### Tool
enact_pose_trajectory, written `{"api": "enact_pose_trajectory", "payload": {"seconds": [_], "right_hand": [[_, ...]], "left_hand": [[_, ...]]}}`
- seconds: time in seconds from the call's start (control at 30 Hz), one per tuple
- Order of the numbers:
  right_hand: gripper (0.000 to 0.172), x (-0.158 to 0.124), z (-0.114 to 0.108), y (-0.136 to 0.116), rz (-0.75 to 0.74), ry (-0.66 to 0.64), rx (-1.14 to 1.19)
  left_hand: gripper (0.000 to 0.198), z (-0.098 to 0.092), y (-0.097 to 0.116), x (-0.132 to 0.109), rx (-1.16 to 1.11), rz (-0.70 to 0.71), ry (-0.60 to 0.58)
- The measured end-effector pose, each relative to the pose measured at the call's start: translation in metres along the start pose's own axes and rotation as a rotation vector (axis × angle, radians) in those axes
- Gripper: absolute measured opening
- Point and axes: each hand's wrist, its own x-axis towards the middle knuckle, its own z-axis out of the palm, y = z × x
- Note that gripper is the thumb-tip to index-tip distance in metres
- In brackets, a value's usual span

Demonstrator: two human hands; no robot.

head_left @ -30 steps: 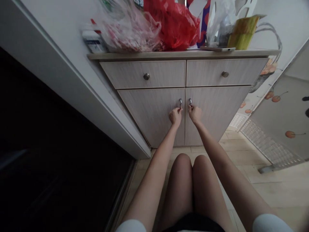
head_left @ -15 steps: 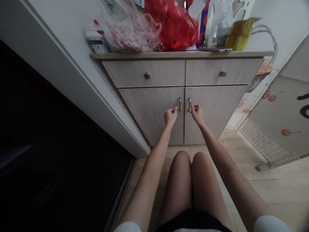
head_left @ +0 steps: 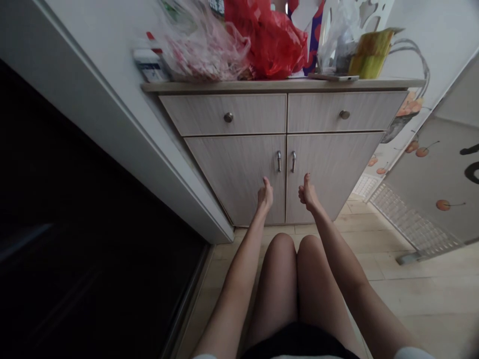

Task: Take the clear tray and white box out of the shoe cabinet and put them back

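Two pale wood-grain doors, the left door and the right door, stand closed in the cabinet before me. My left hand is in front of the left door, below and to the left of its metal handle. Its thumb points up and its other fingers are curled in, with nothing held. My right hand makes the same thumb-up fist in front of the right door, lower than the right handle and apart from it.
Above the doors are two drawers with round knobs, the left knob and right knob. Bags, including a red plastic bag, a white bottle and a yellow packet crowd the cabinet top. A dark doorway lies left.
Both hands have drawn back and down from beside the door handles. Their pinched fingers have become fists with thumbs raised. The doors remain closed.
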Motion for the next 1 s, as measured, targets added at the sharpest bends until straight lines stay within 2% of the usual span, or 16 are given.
{"api": "enact_pose_trajectory", "payload": {"seconds": [0.2,0.33,0.4,0.5,0.67,0.83,1.0], "right_hand": [[0.072,0.012,-0.004,0.009,-0.073,0.109,-0.058],[0.071,0.039,-0.002,0.008,-0.317,0.27,-0.157],[0.071,0.059,0.002,0.005,-0.466,0.32,-0.193],[0.072,0.088,0.011,0.0,-0.608,0.292,-0.218],[0.064,0.114,0.02,0.0,-0.616,0.238,-0.192],[0.058,0.102,0.014,0.01,-0.638,0.245,-0.157],[0.042,0.055,-0.001,0.017,-0.698,0.269,-0.163]], "left_hand": [[0.07,0.003,-0.001,0.004,0.036,-0.003,0.021],[0.067,0.006,0.012,0.022,0.135,0.081,0.128],[0.055,0.011,0.022,0.037,0.151,0.17,0.189],[0.034,0.023,0.037,0.06,0.082,0.232,0.184],[0.028,0.04,0.045,0.073,0.029,0.248,0.082],[0.019,0.039,0.035,0.053,0.021,0.262,0.156],[0.02,0.028,0.018,0.017,-0.005,0.351,0.239]]}}
